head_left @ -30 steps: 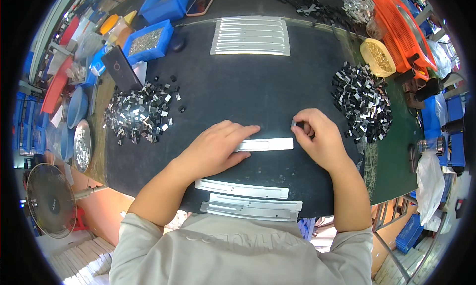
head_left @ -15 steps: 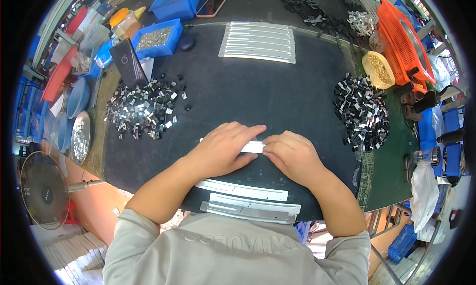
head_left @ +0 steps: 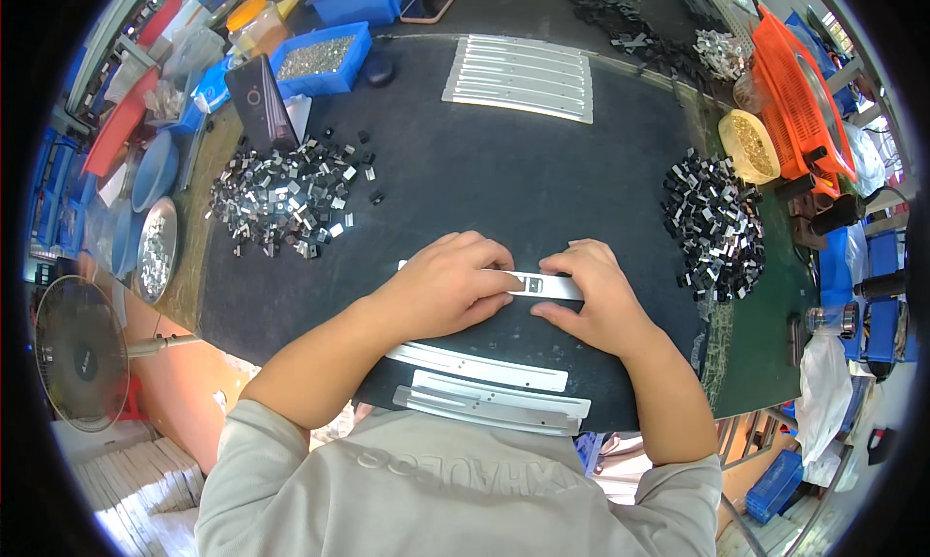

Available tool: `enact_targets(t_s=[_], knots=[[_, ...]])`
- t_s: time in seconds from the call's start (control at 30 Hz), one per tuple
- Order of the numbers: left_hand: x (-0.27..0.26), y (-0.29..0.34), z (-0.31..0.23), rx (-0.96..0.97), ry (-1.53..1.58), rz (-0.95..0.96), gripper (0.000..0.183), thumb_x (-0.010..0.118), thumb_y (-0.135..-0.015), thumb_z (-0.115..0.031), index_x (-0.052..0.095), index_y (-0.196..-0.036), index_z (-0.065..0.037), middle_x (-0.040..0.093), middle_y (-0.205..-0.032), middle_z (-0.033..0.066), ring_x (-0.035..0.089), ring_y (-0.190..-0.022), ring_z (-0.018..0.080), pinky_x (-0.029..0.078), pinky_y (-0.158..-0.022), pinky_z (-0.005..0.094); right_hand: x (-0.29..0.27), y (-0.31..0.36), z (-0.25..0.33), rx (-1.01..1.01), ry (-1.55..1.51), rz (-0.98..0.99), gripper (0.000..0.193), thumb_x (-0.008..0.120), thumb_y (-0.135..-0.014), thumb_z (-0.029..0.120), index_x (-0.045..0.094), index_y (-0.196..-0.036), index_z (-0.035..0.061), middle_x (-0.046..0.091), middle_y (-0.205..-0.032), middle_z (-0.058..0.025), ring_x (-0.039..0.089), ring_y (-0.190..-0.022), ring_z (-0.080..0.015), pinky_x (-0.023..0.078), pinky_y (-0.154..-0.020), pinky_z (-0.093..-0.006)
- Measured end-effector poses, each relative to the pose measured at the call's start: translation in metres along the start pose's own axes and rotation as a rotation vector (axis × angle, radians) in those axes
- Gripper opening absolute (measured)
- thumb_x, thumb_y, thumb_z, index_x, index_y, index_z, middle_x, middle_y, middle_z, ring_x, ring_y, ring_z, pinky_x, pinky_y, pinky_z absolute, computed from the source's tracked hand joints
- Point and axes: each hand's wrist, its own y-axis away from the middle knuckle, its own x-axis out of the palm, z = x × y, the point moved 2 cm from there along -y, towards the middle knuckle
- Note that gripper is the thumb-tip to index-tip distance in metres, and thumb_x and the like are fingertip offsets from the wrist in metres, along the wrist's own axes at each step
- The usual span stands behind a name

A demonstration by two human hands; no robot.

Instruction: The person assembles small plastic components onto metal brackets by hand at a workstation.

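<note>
Holds strip (head_left: 558, 287) in closed left grip (head_left: 446, 284), likely for steadiness; spreads right grip (head_left: 603, 297) around its end; has piles (head_left: 715, 226) either side, seemingly for reach.

Black-topped workbench (head_left: 504, 179), round grey fan (head_left: 82, 354), bright light patch (head_left: 121, 530)

Left hand (head_left: 453, 284): palm down, fingers bent, thumb lying below the forefinger. Right hand (head_left: 599, 300): thumb and forefinger parted, tips pointing left. Hands near each other, but apart. Left forearm (head_left: 327, 358) and right forearm (head_left: 668, 397) (both bare) converge inward from bent elbows.
</note>
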Motion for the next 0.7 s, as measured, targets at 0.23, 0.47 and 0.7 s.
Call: enact_targets(t_s=[0.23, 0.47, 0.7], knots=[[-0.0025, -0.0029, -0.0056, 0.027, -0.064, 0.076, 0.030, 0.079, -0.096, -0.017, 0.082, -0.126, -0.016, 0.071, -0.123, 0.0033, 0.065, -0.114, 0.0283, 0.054, -0.101, 0.0432, 0.0059, 0.0001, -0.0012, 0.049, -0.028, 0.018, 0.049, 0.094, -0.084, 0.018, 0.073, -0.127, 0.0080, 0.072, -0.114, -0.0118, 0.067, -0.115, -0.0357, 0.053, -0.103, -0.0480], [0.0012, 0.0001, -0.0056, 0.013, -0.083, 0.107, 0.039, 0.079, -0.097, -0.016, 0.079, -0.136, -0.019, 0.071, -0.129, 0.0042, 0.065, -0.118, 0.0289, 0.054, -0.105, 0.0450, 0.0056, -0.0005, 0.0004, 0.036, -0.012, 0.022, 0.045, 0.094, -0.084, 0.018, 0.074, -0.123, 0.0075, 0.073, -0.112, -0.0119, 0.068, -0.113, -0.0351, 0.055, -0.100, -0.0470], [0.0045, -0.0003, -0.0044, 0.043, -0.152, 0.091, 0.037, 0.077, -0.098, -0.014, 0.079, -0.135, -0.020, 0.072, -0.130, 0.0022, 0.065, -0.119, 0.0289, 0.052, -0.105, 0.0440, 0.0086, -0.0001, -0.0009, 0.030, -0.001, 0.000, 0.043, 0.095, -0.083, 0.019, 0.075, -0.119, 0.0069, 0.074, -0.111, -0.0119, 0.069, -0.113, -0.0352, 0.056, -0.099, -0.0476]])
